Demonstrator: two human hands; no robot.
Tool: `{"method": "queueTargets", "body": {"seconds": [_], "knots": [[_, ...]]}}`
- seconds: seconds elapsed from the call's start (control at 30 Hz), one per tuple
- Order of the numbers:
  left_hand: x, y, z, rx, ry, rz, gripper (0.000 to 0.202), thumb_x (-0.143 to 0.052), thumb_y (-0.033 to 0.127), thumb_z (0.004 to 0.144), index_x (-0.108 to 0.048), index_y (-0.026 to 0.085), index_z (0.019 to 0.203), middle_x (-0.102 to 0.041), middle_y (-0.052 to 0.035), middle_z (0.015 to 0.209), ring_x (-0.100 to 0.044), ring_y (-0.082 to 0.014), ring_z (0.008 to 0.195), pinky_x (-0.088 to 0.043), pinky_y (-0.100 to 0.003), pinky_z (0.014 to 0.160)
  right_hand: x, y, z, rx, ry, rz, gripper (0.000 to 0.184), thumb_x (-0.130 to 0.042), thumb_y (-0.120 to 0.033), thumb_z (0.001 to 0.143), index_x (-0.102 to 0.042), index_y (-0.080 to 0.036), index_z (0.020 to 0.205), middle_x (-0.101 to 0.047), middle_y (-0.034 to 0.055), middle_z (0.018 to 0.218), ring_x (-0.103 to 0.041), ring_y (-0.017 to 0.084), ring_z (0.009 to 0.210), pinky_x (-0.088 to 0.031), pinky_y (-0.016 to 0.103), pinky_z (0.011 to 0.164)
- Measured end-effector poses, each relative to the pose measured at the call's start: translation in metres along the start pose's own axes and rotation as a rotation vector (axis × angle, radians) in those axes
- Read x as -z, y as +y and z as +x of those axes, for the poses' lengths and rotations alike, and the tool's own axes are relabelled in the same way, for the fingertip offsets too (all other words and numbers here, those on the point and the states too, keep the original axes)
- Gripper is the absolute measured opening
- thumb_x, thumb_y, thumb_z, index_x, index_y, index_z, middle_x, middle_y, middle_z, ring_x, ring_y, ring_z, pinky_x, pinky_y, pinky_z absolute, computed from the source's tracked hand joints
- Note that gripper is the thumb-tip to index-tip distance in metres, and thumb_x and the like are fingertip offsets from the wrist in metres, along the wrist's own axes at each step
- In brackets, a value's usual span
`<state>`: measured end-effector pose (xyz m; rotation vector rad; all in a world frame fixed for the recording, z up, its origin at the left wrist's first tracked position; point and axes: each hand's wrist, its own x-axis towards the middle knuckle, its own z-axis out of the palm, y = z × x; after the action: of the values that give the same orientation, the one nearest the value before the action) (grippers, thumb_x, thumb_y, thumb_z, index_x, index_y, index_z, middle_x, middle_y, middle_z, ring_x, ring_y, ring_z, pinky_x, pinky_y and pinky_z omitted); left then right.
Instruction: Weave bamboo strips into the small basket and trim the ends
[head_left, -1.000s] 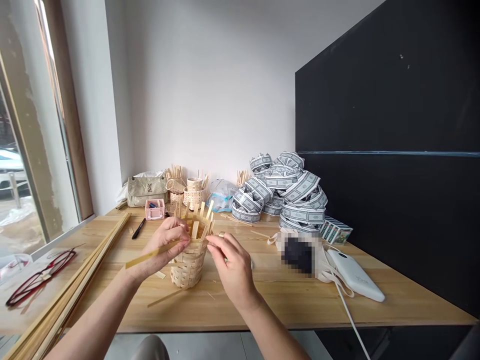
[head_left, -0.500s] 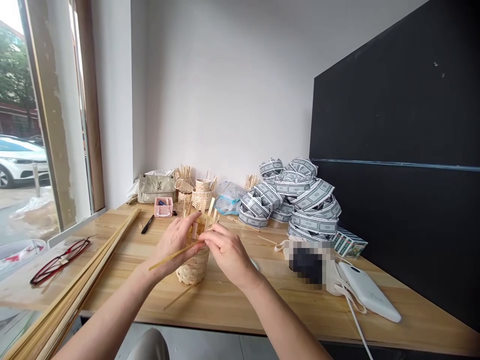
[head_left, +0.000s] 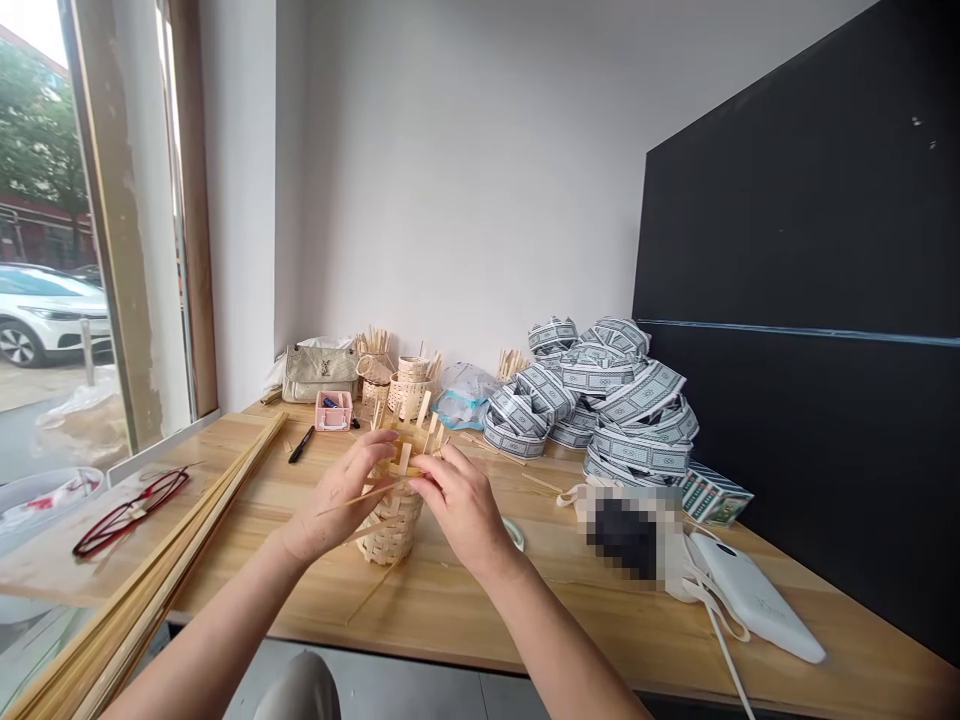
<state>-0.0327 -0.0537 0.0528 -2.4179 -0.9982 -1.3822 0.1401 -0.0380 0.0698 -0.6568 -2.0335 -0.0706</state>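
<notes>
A small woven basket [head_left: 388,540] of pale wooden strips stands on the table in front of me, with upright stakes [head_left: 425,408] sticking up around its top. My left hand [head_left: 337,495] is curled against the basket's left side, its fingers at the upper rim. On the right side, my right hand [head_left: 465,505] pinches a thin weaving strip [head_left: 375,492] against the stakes, thumb and forefinger together. The strip's loose part crosses in front of my left palm. My fingers hide part of the rim.
Long strips [head_left: 202,520] lie in a bundle at left beside red-framed glasses [head_left: 131,512]. Behind are a black pen [head_left: 301,445], pink box [head_left: 333,411], handbag [head_left: 321,374] and finished baskets [head_left: 411,390]. Patterned ribbon rolls [head_left: 637,400] and a white power bank [head_left: 757,597] occupy the right.
My left fingers have bent lower around the rim. The strip's loose end reaches less far left, and another strip end shows below it. The whole view has shifted slightly.
</notes>
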Motion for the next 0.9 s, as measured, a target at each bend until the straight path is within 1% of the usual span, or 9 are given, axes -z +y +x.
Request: {"method": "queueTargets", "body": {"seconds": [0.1,0.23,0.3,0.4,0.5,0.6,0.67,0.77,0.9], "knots": [[-0.004,-0.003,-0.001,-0.047,0.002,0.057,0.016,-0.043,0.013,0.083,-0.044,0.019,0.098,-0.045,-0.0100,0.115,-0.046,-0.0181,0.109,-0.043,-0.031,0.088,-0.001,0.001,-0.001,0.037,0.014,-0.001,0.011,-0.053,-0.010,0.076,-0.062,-0.017,0.075,-0.048,0.0010,0.071,-0.052,0.012,0.065,-0.042,0.022,0.060],[-0.002,-0.003,0.003,-0.030,0.003,0.035,0.007,-0.044,0.014,0.082,-0.049,0.018,0.086,-0.048,-0.0070,0.106,-0.052,-0.0145,0.096,-0.046,-0.023,0.078,-0.001,0.001,-0.002,0.051,0.002,-0.015,0.013,-0.052,-0.011,0.077,-0.062,-0.018,0.073,-0.046,0.0004,0.070,-0.051,0.011,0.063,-0.042,0.021,0.058],[-0.001,-0.002,0.006,-0.003,-0.009,0.026,0.003,-0.046,0.016,0.081,-0.049,0.018,0.082,-0.049,-0.0058,0.102,-0.054,-0.0139,0.092,-0.046,-0.023,0.075,-0.003,0.000,-0.003,0.044,0.016,-0.033,0.012,-0.052,-0.011,0.077,-0.061,-0.018,0.076,-0.047,0.0007,0.071,-0.051,0.012,0.063,-0.042,0.021,0.058],[0.000,0.000,0.009,0.029,-0.012,0.026,0.003,-0.047,0.015,0.080,-0.048,0.018,0.078,-0.050,-0.0058,0.102,-0.053,-0.0148,0.094,-0.045,-0.026,0.077,-0.006,-0.002,-0.005,0.024,0.057,-0.063,0.013,-0.049,-0.012,0.078,-0.059,-0.018,0.084,-0.048,0.0010,0.072,-0.050,0.012,0.065,-0.041,0.022,0.059],[-0.001,0.002,0.009,0.058,0.008,0.025,0.004,-0.047,0.015,0.080,-0.047,0.018,0.082,-0.050,-0.0065,0.103,-0.052,-0.0153,0.096,-0.046,-0.027,0.078,-0.008,-0.004,-0.007,0.027,0.064,-0.081,0.015,-0.047,-0.011,0.079,-0.059,-0.020,0.081,-0.046,0.0010,0.073,-0.050,0.012,0.065,-0.041,0.021,0.058],[-0.003,0.002,0.009,0.071,0.037,0.034,0.009,-0.047,0.016,0.080,-0.046,0.019,0.088,-0.050,-0.0068,0.104,-0.051,-0.0159,0.097,-0.045,-0.029,0.080,-0.008,-0.004,-0.006,0.043,0.034,-0.071,0.016,-0.048,-0.010,0.079,-0.061,-0.020,0.080,-0.046,0.0017,0.075,-0.051,0.011,0.068,-0.042,0.020,0.059],[-0.004,0.002,0.009,0.075,0.048,0.044,0.012,-0.049,0.017,0.079,-0.046,0.019,0.090,-0.050,-0.0068,0.103,-0.051,-0.0162,0.097,-0.045,-0.029,0.080,-0.006,-0.003,-0.005,0.047,0.004,-0.060,0.015,-0.050,-0.010,0.078,-0.061,-0.020,0.080,-0.046,0.0018,0.076,-0.051,0.011,0.068,-0.042,0.020,0.059],[-0.006,0.002,0.008,0.092,0.050,0.051,0.016,-0.049,0.016,0.079,-0.045,0.020,0.094,-0.049,-0.0067,0.104,-0.050,-0.0165,0.097,-0.045,-0.030,0.080,-0.004,-0.002,-0.004,0.048,-0.021,-0.043,0.011,-0.051,-0.013,0.078,-0.060,-0.018,0.075,-0.046,0.0017,0.075,-0.051,0.011,0.066,-0.042,0.020,0.059],[-0.007,0.003,0.007,0.096,0.052,0.057,0.021,-0.049,0.015,0.078,-0.043,0.021,0.098,-0.049,-0.0069,0.105,-0.049,-0.0169,0.099,-0.044,-0.031,0.082,-0.005,-0.002,-0.006,0.050,0.022,0.005,0.011,-0.050,-0.014,0.079,-0.059,-0.017,0.073,-0.048,0.0022,0.074,-0.050,0.012,0.068,-0.042,0.021,0.062]]}}
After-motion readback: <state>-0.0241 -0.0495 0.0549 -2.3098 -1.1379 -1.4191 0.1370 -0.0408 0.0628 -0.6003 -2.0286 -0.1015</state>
